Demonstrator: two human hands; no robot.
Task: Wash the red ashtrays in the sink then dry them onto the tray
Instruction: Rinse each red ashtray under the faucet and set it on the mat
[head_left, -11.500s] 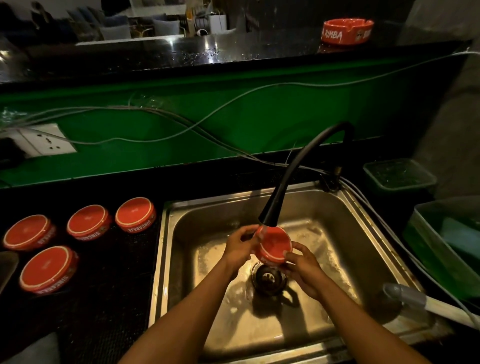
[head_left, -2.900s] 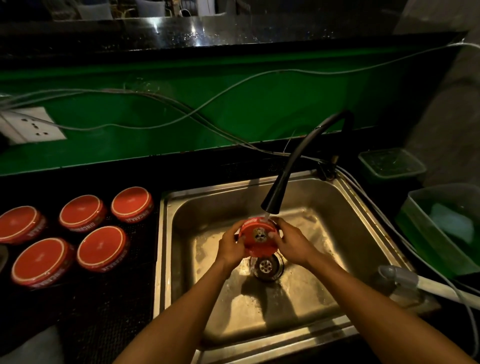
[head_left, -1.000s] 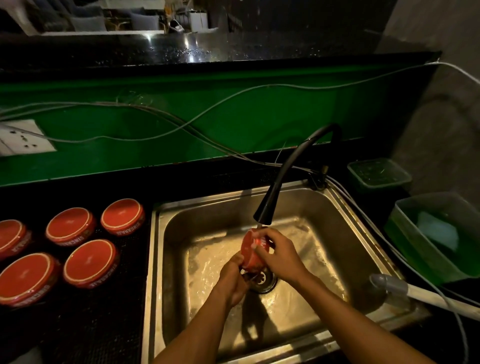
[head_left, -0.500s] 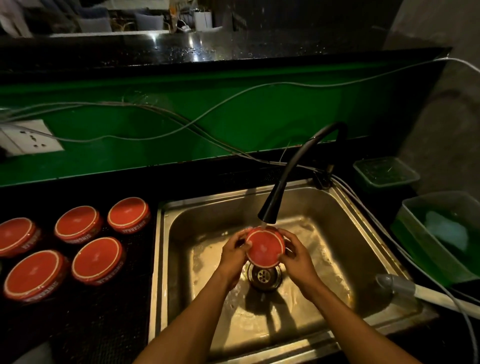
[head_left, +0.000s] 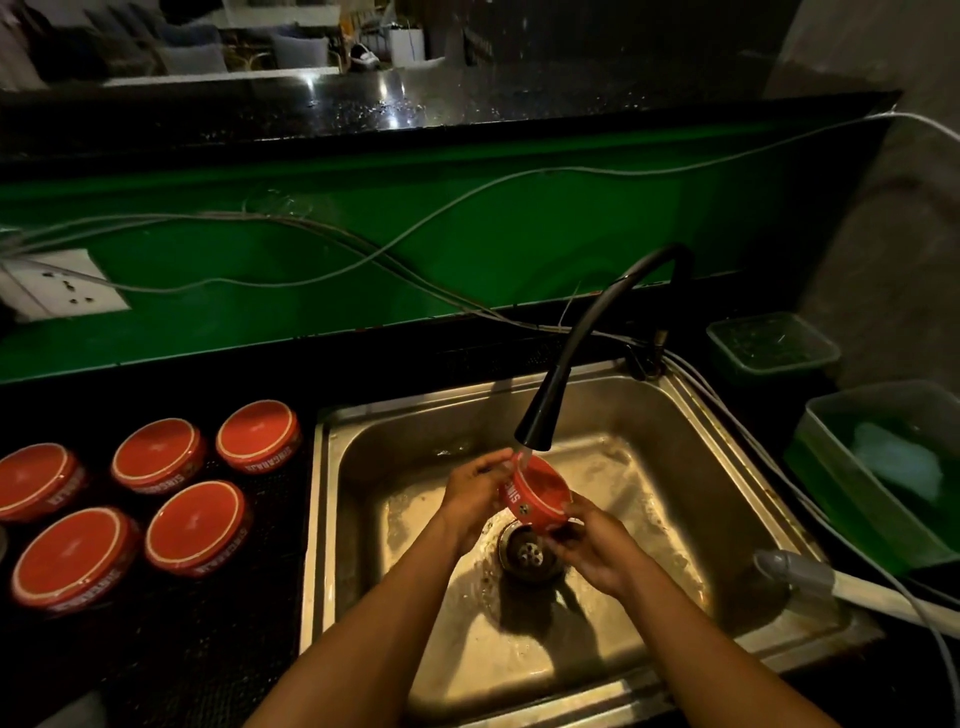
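A red ashtray (head_left: 537, 493) hangs tilted under the black tap spout (head_left: 537, 426), with water running onto it above the drain (head_left: 527, 553). My left hand (head_left: 475, 493) grips its left rim and my right hand (head_left: 592, 551) holds it from below on the right. Both hands are inside the steel sink (head_left: 727, 447). Several red ashtrays lie upside down on the dark tray (head_left: 171, 639) left of the sink, the nearest one (head_left: 196, 526) beside the sink's edge.
White cables (head_left: 363, 254) run along the green wall behind the sink, past a wall socket (head_left: 57, 286). Two green plastic tubs (head_left: 878, 467) stand at the right, and a grey-tipped hose (head_left: 810, 577) lies over the sink's right corner.
The ashtray has been turned: its flat underside faced me half a second ago, now it tilts so its lettered side wall shows. My right hand has slid lower beneath it.
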